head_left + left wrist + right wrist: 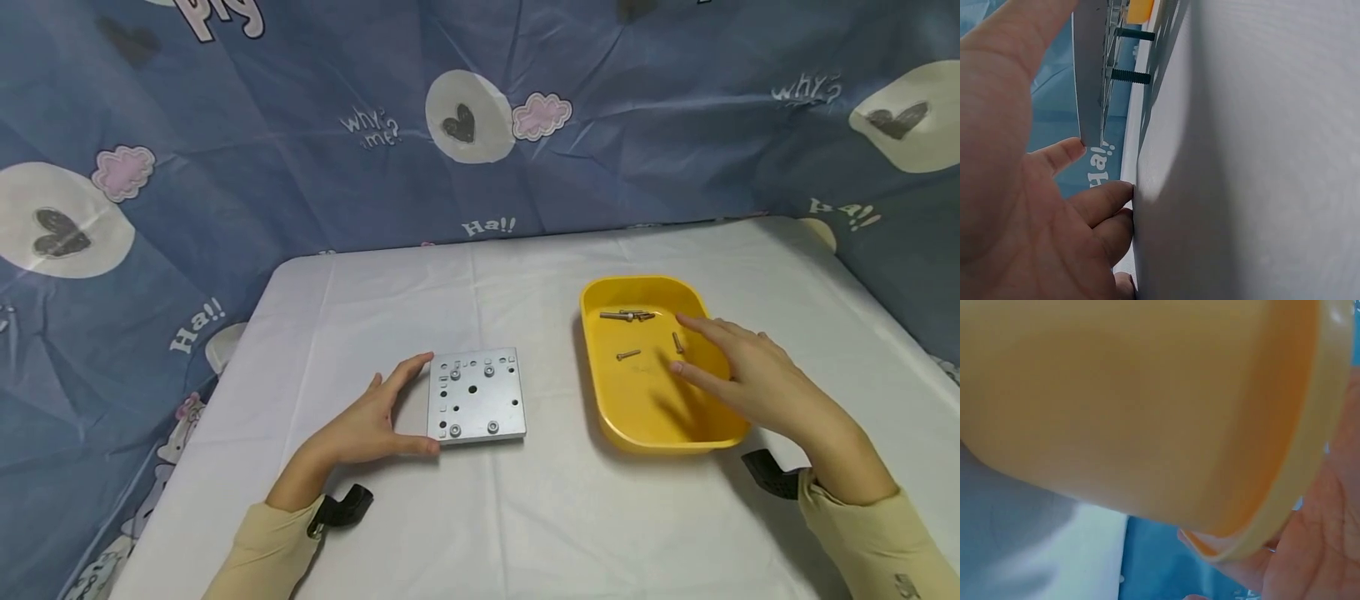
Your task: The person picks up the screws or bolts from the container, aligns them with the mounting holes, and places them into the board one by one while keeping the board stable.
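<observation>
A square silver metal plate (480, 400) with several holes has socket-head screws (489, 371) set in it. In the left wrist view, threaded screw shanks (1130, 76) stick out from its underside, holding the plate's face apart from the tablecloth. My left hand (367, 425) spans the plate's left side, thumb at the front corner and index fingertip at the back corner; the other fingers rest on the cloth. Over the right part of a yellow tray (611, 412) hangs my right hand (757, 375), fingers spread and nothing between them. Loose screws (628, 354) lie in the tray.
A white cloth (555, 517) covers the table. Behind it hangs a blue printed curtain (300, 167), which also runs down the left side. Black wrist straps (348, 507) sit at both cuffs. The tray stands right of the plate, with cloth between them.
</observation>
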The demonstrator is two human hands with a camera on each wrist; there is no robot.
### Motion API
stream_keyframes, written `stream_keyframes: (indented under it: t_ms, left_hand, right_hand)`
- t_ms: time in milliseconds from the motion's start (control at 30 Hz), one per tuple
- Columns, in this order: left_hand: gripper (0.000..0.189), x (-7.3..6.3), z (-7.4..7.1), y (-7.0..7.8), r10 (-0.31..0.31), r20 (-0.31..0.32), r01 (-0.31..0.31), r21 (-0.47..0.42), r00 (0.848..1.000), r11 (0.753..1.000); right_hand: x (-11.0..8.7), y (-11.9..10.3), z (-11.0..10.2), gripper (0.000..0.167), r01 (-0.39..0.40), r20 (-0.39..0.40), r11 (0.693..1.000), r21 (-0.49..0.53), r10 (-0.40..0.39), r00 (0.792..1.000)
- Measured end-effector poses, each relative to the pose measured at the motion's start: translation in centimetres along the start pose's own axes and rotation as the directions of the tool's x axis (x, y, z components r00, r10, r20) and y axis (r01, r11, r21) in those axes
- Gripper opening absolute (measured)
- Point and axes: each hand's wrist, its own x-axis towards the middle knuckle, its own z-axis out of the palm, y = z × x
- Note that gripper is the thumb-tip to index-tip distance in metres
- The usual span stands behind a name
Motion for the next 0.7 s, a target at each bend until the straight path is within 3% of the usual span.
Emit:
stream_keyframes:
  t_ms: [367, 700]
  left_hand:
    - [0.129, 0.1, 0.1, 0.2, -0.007, 0.006, 0.007, -0.004, 1.000, 1.000]
    - [0.127, 0.0, 0.3, -0.3, 0.001, 0.008, -0.001, 0.005, 1.000, 1.000]
  right_hand:
    - [0.0, -0.5, 0.2, 0.063, 0.033, -0.028, 0.998, 0.046, -0.032, 0.999]
    - [0.8, -1.8, -0.3, 0.049, 0.102, -0.037, 0.995, -0.013, -0.102, 0.994]
